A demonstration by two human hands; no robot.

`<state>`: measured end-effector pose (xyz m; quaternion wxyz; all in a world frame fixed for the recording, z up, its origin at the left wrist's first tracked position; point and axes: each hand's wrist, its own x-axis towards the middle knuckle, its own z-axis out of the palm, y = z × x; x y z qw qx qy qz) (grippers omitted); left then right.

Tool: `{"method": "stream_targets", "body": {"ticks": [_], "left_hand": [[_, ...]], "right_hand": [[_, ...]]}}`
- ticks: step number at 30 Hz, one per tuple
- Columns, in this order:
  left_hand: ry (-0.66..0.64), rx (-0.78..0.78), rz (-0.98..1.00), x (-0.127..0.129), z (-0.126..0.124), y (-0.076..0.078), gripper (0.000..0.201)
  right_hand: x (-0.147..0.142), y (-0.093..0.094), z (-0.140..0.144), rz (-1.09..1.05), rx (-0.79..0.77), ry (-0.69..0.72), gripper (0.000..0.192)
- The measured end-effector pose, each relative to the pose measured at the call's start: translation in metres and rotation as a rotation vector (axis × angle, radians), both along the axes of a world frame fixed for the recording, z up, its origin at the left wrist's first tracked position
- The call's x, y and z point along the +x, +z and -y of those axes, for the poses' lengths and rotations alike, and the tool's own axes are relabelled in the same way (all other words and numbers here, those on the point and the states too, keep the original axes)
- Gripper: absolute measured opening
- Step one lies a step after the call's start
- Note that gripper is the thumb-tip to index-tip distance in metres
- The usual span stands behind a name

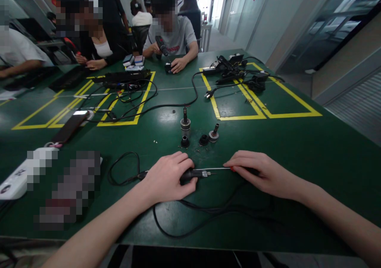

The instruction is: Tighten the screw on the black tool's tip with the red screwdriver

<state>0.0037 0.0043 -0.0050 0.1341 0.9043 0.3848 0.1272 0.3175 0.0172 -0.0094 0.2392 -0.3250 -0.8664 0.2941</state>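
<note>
My left hand (171, 176) is closed over a black corded electric screwdriver (193, 175), which lies flat with its metal nose and thin bit pointing right. My right hand (258, 168) pinches the red end of a thin pale rod (212, 168). That rod runs left, just above the screwdriver's bit, to the fingers of my left hand; whether they grip it too I cannot tell. Beyond my hands stands a metal spindle part (185, 123), with a black collar (185, 141) in front of it. A second black ring (204, 140) and a shorter metal part (213, 134) sit to the right, among tiny screws.
A black cable (178, 236) loops near the table's front edge. On the left lie a white power strip (29, 168) and a phone (71, 127). Tangled black adapters (235, 71) and a wired black device (127, 77) are farther back. Across the table, a person (171, 33) holds a power tool.
</note>
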Motion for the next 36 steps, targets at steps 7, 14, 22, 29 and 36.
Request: {"method": "stream_targets", "body": {"ticks": [7, 14, 22, 29, 36], "left_hand": [[0.018, 0.014, 0.003, 0.001, 0.001, 0.0, 0.012], [0.025, 0.014, -0.004, 0.001, 0.001, 0.001, 0.01], [0.006, 0.001, 0.006, -0.001, 0.001, 0.001, 0.009], [0.003, -0.024, 0.041, -0.003, 0.0, -0.001, 0.006], [-0.002, 0.0, 0.053, -0.001, -0.004, -0.002, 0.012]], "right_hand": [[0.002, 0.005, -0.007, -0.086, -0.18, -0.026, 0.02], [-0.004, 0.008, -0.022, 0.062, -0.303, -0.002, 0.045], [-0.005, 0.007, -0.027, 0.08, -0.239, 0.03, 0.025], [-0.006, 0.004, -0.018, 0.048, -0.272, 0.029, 0.034], [-0.001, -0.002, -0.017, -0.045, -0.227, -0.006, 0.026]]}}
